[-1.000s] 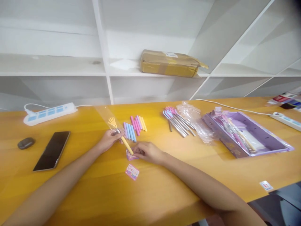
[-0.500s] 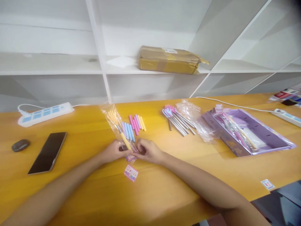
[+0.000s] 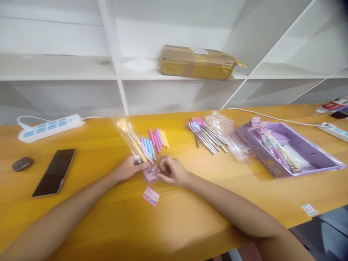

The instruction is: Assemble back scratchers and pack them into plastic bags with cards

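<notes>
Clear sleeve [image 3: 132, 139] pinched between left hand [image 3: 129, 167] and right hand [image 3: 172, 170].

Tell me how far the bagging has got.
Done: none sealed that I can see. In hand: left hand holds a clear bag with a yellow stick inside; right hand pinches a pink card at its mouth. Left: loose coloured handles and metal sticks.

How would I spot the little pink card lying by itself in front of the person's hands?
Start at the long yellow wooden table under the white shelves. Find the left hand and right hand, meeting over a clear sleeve with a yellow-handled stick inside. Just nearer the camera lies the small pink card, flat and alone, untouched, unlike the crinkled pink piece at the fingertips.
</notes>
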### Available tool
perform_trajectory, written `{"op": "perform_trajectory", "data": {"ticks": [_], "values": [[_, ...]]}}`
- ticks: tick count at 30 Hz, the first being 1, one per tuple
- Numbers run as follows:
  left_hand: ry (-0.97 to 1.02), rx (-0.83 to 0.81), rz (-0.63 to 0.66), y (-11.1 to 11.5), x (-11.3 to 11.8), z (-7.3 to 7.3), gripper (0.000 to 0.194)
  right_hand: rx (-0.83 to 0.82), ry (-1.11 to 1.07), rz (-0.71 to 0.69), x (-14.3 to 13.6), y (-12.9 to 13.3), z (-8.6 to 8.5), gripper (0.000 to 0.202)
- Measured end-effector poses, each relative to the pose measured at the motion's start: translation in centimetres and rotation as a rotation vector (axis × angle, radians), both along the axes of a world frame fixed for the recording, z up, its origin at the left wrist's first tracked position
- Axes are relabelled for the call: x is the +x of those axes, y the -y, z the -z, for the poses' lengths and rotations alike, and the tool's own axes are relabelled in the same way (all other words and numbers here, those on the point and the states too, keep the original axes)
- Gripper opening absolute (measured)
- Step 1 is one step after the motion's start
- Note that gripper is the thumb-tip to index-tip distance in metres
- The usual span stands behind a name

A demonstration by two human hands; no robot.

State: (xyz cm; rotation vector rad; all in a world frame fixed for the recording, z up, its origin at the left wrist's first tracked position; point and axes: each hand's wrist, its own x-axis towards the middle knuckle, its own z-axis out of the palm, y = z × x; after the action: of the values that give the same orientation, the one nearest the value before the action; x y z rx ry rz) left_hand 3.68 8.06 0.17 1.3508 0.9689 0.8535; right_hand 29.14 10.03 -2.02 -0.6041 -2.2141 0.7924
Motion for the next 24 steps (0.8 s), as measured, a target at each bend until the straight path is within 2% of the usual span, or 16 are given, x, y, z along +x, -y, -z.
{"op": "perform_trajectory", "data": {"ticks": [3, 5, 8, 10, 14, 21, 24], "values": [[0.021, -0.011, -0.056, -0.2, -0.2, -0.1, 0.033, 0.028, 0.009, -0.059, 0.2, 0.0, 0.0, 0.049], [0.035, -0.01, -0.048, -0.3, -0.3, -0.1, 0.033, 0.12, 0.072, -0.031, 0.0, 0.1, 0.1, 0.055], [0.038, -0.005, -0.03, -0.3, -0.2, -0.2, 0.03, 0.304, 0.151, 0.012, -0.3, 0.2, 0.1, 0.033], [0.043, -0.007, -0.023, -0.4, -0.2, -0.4, 0.031, 0.361, 0.172, 0.0, -0.4, 0.1, 0.1, 0.019], [0.067, -0.005, -0.037, -0.4, -0.3, -0.4, 0.036, 0.355, 0.172, -0.014, -0.2, -0.1, -0.1, 0.018], [0.148, -0.031, -0.121, -0.6, -0.6, 0.8, 0.042, 0.435, 0.134, -0.039, -0.1, 0.0, -0.3, 0.017], [0.099, -0.018, -0.137, -0.6, -0.6, 0.6, 0.045, 0.468, 0.14, -0.041, 0.0, 0.2, -0.3, 0.017]]}}
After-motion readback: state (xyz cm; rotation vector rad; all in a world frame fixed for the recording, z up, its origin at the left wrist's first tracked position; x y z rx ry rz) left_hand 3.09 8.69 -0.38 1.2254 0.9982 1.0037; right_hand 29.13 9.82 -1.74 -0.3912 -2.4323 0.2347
